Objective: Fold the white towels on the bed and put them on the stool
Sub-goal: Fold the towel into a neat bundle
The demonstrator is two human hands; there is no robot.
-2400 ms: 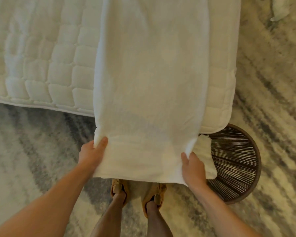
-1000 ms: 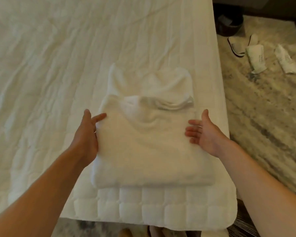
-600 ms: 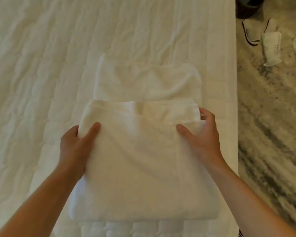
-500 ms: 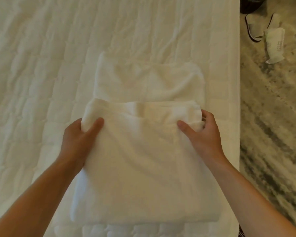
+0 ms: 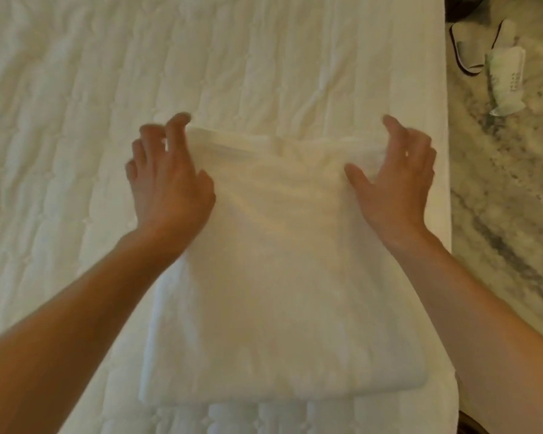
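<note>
Farther up bed (image 5: pixel 76 89), towel (image 5: pixel 279 292) edge — slippers (image 5: pixel 470 48) on floor (image 5: pixel 499 198) alongside.

Motion blur smears the fingers of the left hand (image 5: pixel 170 186) and right hand (image 5: pixel 395 186) at the far edge of the folded towel (image 5: pixel 279 277), so whether they pinch or only touch it cannot be told. The print on the wrapped slipper (image 5: pixel 506 81) at upper right is too small to read, and a dark sliver (image 5: pixel 471 426) at the lower right corner is cut off beyond naming.
</note>
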